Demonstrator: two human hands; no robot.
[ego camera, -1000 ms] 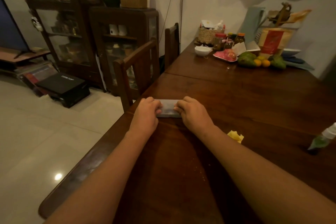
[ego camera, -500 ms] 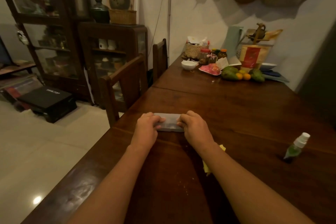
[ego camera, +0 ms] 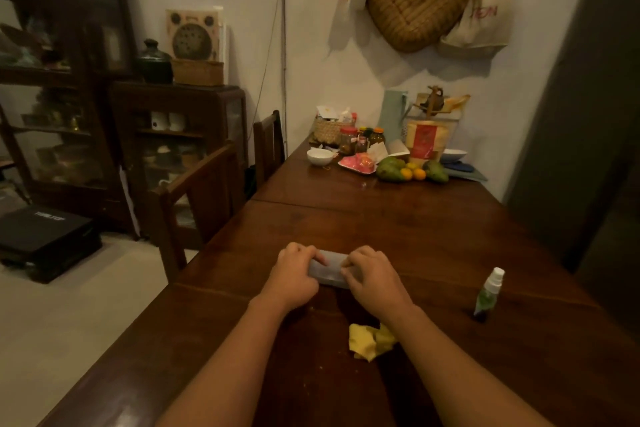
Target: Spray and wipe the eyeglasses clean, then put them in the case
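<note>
A pale grey glasses case (ego camera: 330,269) lies flat on the dark wooden table (ego camera: 415,225). My left hand (ego camera: 294,279) grips its left end and my right hand (ego camera: 372,279) presses on its right end. The case looks closed; the eyeglasses themselves are not visible. A crumpled yellow cloth (ego camera: 370,341) lies on the table between my forearms, nearer to me than the case. A small green spray bottle (ego camera: 488,293) with a white top stands upright to the right of my right hand.
Fruit (ego camera: 410,170), jars, a white bowl (ego camera: 318,156) and a basket crowd the table's far end by the wall. Two wooden chairs (ego camera: 204,198) stand along the left edge. A dark tall panel (ego camera: 588,149) rises at the right.
The view has tilted upward, so the hands and case sit lower in the frame. Both hands stay on the case in the same place. The cloth and bottle have not moved.
</note>
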